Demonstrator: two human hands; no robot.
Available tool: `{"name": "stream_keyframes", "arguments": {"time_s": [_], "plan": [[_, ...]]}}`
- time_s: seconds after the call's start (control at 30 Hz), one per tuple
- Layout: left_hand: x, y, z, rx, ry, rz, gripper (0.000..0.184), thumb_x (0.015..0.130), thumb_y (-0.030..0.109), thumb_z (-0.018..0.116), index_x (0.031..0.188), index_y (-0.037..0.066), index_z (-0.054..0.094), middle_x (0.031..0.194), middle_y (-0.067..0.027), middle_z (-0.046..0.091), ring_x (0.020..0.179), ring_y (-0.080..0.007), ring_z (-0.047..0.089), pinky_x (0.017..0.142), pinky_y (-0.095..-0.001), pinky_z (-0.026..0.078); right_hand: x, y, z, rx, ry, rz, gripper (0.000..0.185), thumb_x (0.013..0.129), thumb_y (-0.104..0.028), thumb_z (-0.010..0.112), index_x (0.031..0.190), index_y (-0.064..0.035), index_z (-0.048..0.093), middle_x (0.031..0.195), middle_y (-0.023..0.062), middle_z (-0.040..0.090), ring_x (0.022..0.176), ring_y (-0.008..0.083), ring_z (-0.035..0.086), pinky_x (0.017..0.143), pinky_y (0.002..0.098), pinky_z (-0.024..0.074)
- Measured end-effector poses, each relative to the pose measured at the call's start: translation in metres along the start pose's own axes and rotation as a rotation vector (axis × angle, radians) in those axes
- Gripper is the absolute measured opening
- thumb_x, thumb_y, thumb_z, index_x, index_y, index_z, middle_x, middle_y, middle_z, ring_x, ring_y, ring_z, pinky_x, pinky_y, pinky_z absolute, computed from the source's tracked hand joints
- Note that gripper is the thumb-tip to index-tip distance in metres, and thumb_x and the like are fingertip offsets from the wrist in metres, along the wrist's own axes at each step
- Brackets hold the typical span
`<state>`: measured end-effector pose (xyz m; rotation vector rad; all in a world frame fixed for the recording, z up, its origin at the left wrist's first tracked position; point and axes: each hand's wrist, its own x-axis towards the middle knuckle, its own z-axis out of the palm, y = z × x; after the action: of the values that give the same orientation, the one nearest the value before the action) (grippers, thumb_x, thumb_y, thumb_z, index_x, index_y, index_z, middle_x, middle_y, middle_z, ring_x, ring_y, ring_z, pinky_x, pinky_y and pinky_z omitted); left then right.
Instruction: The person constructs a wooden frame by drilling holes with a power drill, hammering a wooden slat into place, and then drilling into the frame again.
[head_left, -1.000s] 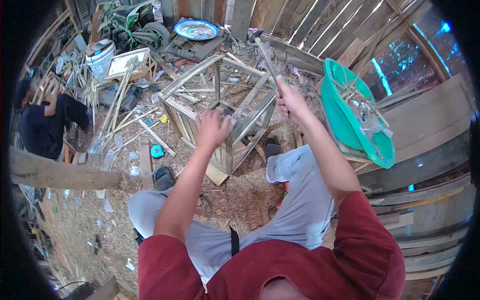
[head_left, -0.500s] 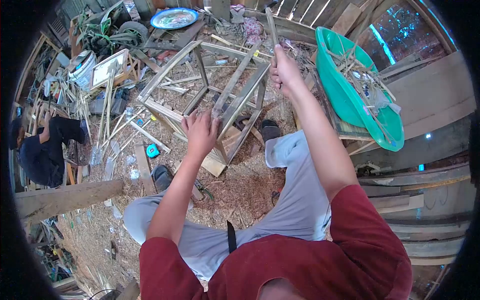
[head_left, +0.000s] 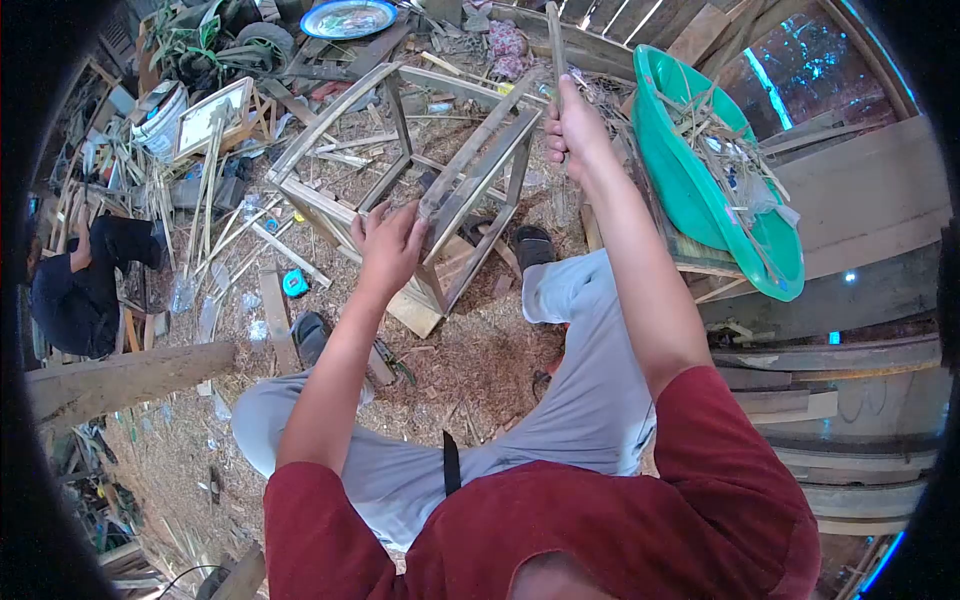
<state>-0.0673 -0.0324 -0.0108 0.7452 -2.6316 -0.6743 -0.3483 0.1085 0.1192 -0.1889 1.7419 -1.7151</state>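
Note:
My left hand [head_left: 388, 248] lies with its fingers spread on the near corner of a box-shaped wooden frame [head_left: 333, 123]. Its fingertips reach the lower end of a slat [head_left: 475, 145] that runs lengthwise across the frame's upper side. To the right of the frame, my right hand [head_left: 580, 128] is closed around a long wooden handle [head_left: 557, 45], raised and pointing away from me. What sits at the handle's far end cannot be made out. A board end [head_left: 415, 312] shows beneath the frame's near corner, between my feet.
At right stands a green plastic tub [head_left: 690, 165] filled with wood scraps. A turquoise tape measure [head_left: 294, 283] lies on the shaving-covered floor, near pliers [head_left: 400, 368]. Another person [head_left: 75, 295] sits at far left, behind a thick beam [head_left: 130, 378]. Loose strips surround a white bucket [head_left: 160, 130].
The view has shifted slightly, so the frame and floor items sit a little higher and further left. My left hand stays on the frame; my right hand still grips the raised handle.

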Motion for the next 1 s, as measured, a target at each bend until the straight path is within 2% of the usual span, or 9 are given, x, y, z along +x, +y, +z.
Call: {"name": "stream_keyframes", "arguments": {"time_s": [0.6, 0.7, 0.8, 0.87, 1.0], "plan": [[0.0008, -0.0002, -0.0046, 0.003, -0.054, 0.006, 0.044, 0.107, 0.04, 0.054, 0.141, 0.014, 0.066, 0.133, -0.0112, 0.072, 0.143, -0.0387, 0.047, 0.121, -0.065, 0.013, -0.0019, 0.0004, 0.0002, 0.006, -0.005, 0.008, 0.054, 0.108, -0.061, 0.044, 0.084, -0.0129, 0.049, 0.065, -0.0016, 0.043, 0.047, 0.0119, 0.035, 0.045, 0.0325, 0.0318], [0.0014, -0.0016, -0.0023, 0.015, -0.054, 0.011, 0.044, 0.107, 0.04, 0.054, 0.141, 0.014, 0.066, 0.132, -0.0108, 0.073, 0.143, -0.039, 0.047, 0.121, -0.0649, 0.013, -0.0038, 0.0008, 0.0026, -0.006, -0.005, 0.007, 0.055, 0.108, -0.064, 0.041, 0.083, -0.0147, 0.045, 0.06, -0.0052, 0.035, 0.045, 0.0108, 0.031, 0.043, 0.0312, 0.0285], [0.001, -0.0019, -0.0011, 0.021, -0.048, 0.014, 0.044, 0.107, 0.039, 0.054, 0.141, 0.013, 0.065, 0.132, -0.0125, 0.071, 0.142, -0.038, 0.048, 0.121, -0.0653, 0.014, -0.0024, 0.0019, 0.0007, 0.002, -0.011, 0.01, 0.054, 0.108, -0.061, 0.043, 0.084, -0.0127, 0.049, 0.065, -0.0016, 0.043, 0.047, 0.012, 0.036, 0.045, 0.0323, 0.0316], [0.0007, -0.001, -0.0026, 0.038, -0.064, 0.008, 0.043, 0.108, 0.039, 0.054, 0.141, 0.013, 0.066, 0.135, -0.0164, 0.067, 0.142, -0.0354, 0.048, 0.121, -0.066, 0.015, -0.0016, 0.0033, 0.0003, -0.003, -0.017, 0.002, 0.054, 0.108, -0.061, 0.042, 0.084, -0.0128, 0.049, 0.065, -0.0016, 0.043, 0.047, 0.0119, 0.035, 0.045, 0.0322, 0.0316], [0.0011, -0.0007, -0.0028, 0.026, -0.055, 0.008, 0.043, 0.108, 0.038, 0.055, 0.141, 0.013, 0.066, 0.134, -0.0146, 0.069, 0.141, -0.037, 0.048, 0.121, -0.0655, 0.014, -0.0015, 0.003, 0.001, -0.009, -0.022, 0.014, 0.054, 0.108, -0.061, 0.042, 0.083, -0.0129, 0.048, 0.065, -0.0019, 0.043, 0.048, 0.0116, 0.035, 0.046, 0.0318, 0.0318]]}}
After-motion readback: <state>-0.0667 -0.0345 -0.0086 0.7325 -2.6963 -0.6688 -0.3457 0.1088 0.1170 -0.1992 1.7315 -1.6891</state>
